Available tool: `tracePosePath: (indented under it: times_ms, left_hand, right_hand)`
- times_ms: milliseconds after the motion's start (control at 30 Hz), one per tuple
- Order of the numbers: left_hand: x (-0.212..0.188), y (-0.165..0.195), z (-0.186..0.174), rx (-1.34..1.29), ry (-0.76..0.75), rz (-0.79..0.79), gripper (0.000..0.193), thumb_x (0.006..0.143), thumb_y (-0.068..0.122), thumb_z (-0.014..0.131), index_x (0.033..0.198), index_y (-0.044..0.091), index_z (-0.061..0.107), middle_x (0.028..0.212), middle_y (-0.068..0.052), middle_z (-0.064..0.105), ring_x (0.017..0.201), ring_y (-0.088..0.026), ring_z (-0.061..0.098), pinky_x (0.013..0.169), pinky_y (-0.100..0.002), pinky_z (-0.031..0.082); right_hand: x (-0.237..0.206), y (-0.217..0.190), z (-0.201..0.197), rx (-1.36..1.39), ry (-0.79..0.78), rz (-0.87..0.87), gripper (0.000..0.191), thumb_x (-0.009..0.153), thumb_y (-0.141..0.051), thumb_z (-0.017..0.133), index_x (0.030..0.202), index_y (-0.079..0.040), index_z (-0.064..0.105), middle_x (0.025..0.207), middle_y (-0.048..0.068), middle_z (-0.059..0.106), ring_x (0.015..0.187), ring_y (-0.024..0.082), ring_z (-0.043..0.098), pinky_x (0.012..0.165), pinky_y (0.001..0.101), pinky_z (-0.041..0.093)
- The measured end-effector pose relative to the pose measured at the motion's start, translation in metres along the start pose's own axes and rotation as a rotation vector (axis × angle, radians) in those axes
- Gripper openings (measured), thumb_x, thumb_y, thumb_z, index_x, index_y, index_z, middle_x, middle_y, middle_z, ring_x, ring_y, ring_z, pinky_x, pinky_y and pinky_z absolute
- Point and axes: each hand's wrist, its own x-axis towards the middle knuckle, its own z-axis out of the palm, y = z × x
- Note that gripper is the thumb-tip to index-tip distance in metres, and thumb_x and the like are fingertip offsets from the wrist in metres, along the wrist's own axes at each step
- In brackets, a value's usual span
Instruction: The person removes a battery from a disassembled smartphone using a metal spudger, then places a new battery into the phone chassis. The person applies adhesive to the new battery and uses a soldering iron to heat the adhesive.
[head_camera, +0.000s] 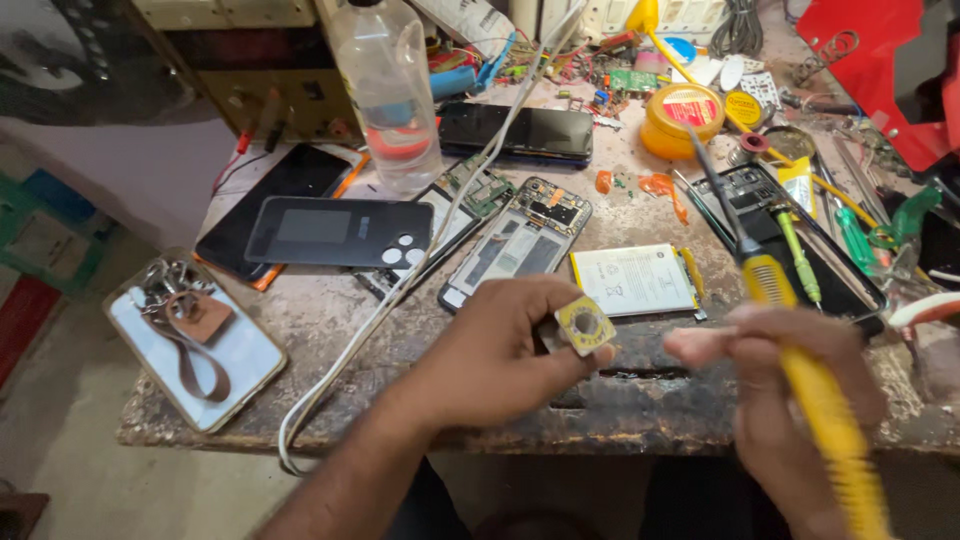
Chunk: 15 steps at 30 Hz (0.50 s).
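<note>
Gold-rimmed small square circuit part (584, 326) pinched edgewise in left hand (490, 362) fingertips — light, fragile; right hand (790, 385) clamps yellow-handled soldering iron (800, 350).

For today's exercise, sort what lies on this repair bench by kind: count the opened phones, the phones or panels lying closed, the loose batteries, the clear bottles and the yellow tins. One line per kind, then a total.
Opened phones: 3
Closed phones or panels: 4
Batteries: 1
Bottles: 1
Yellow tins: 1
Total: 10
</note>
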Motion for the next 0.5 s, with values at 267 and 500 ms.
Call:
tracePosePath:
  times_ms: [267, 500]
  left_hand:
    - [-0.014, -0.010, 0.013, 0.126, 0.129, 0.019, 0.018, 0.085, 0.020, 0.081, 0.089, 0.004, 0.073, 0.075, 0.002, 0.066, 0.066, -0.002, 0.057, 0.056, -0.024, 0.047]
    - [-0.019, -0.023, 0.019, 0.050, 0.286, 0.005, 0.048, 0.070, 0.021, 0.090, 0.111, 0.010, 0.067, 0.078, 0.006, 0.067, 0.068, -0.002, 0.062, 0.059, -0.020, 0.051]
  right_hand:
    - [0.003, 0.001, 0.019, 0.357, -0.265, -0.047, 0.034, 0.087, 0.007, 0.073, 0.098, -0.007, 0.044, 0.104, 0.018, 0.075, 0.103, 0.021, 0.076, 0.087, 0.0313, 0.064]
    - [-0.001, 0.006, 0.020, 0.149, -0.205, -0.099, 0.030, 0.088, 0.005, 0.075, 0.095, -0.006, 0.048, 0.090, 0.010, 0.076, 0.096, 0.016, 0.079, 0.081, 0.0250, 0.064]
